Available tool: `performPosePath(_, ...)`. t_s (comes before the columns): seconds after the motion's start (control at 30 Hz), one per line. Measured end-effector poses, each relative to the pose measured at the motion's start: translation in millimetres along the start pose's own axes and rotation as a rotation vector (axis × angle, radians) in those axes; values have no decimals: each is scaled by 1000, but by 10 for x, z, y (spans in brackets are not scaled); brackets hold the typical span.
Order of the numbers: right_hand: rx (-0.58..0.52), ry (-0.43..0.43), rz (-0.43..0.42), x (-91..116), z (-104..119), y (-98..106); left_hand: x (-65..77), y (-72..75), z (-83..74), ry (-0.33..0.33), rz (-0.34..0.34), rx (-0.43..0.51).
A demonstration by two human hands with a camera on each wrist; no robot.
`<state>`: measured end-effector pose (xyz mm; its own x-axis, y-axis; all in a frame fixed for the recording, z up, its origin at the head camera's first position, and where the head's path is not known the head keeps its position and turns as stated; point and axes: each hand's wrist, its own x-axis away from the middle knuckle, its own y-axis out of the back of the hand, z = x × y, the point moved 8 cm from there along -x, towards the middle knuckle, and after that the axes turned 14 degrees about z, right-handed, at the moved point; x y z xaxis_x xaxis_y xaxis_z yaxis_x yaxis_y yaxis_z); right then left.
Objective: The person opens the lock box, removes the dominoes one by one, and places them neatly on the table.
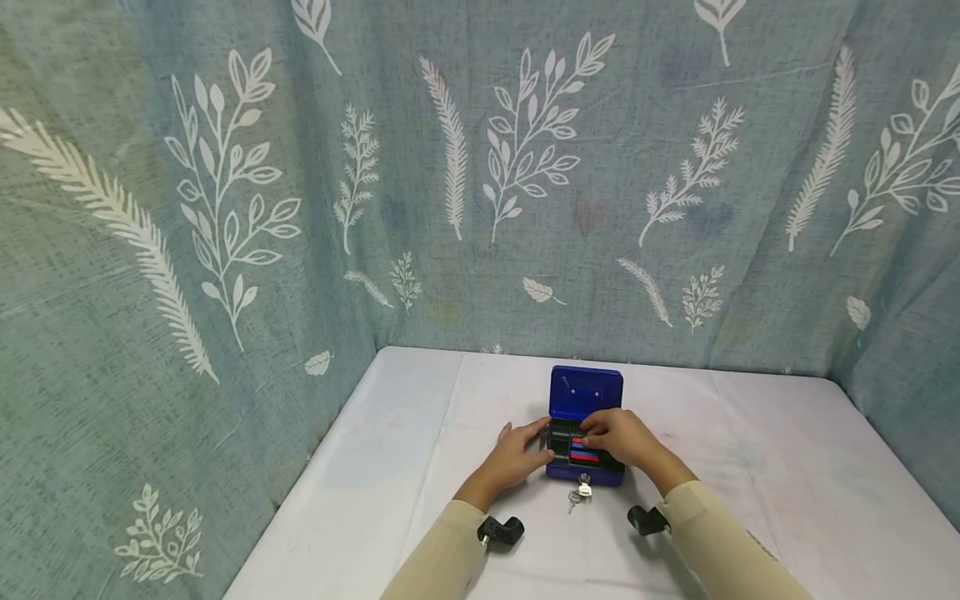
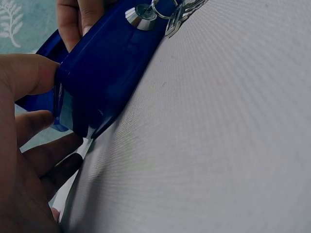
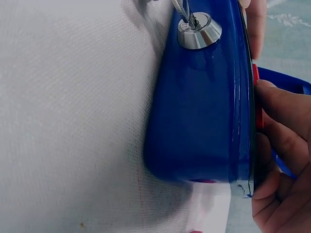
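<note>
A blue metal cash box stands on the table with its lid raised. Its black tray has compartments, and red and blue strips lie in one of them. My left hand touches the box's left side with spread fingers; the left wrist view shows the thumb at the top edge. Over the tray, my right hand pinches a small red piece, mostly covered by the fingers. A silver lock with keys hanging from it is on the box's front.
A white cloth covers the table. Grey-green curtains with white leaf prints hang behind and at the sides. Black wrist mounts sit by the sleeves, near the tabletop.
</note>
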<state>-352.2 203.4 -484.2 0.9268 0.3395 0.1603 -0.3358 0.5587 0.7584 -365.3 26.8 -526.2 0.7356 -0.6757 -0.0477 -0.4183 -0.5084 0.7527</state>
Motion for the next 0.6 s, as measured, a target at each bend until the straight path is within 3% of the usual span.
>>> performPosePath(0.6, 7, 35, -48, 32, 44, 107, 10, -1, 6, -2, -3, 20)
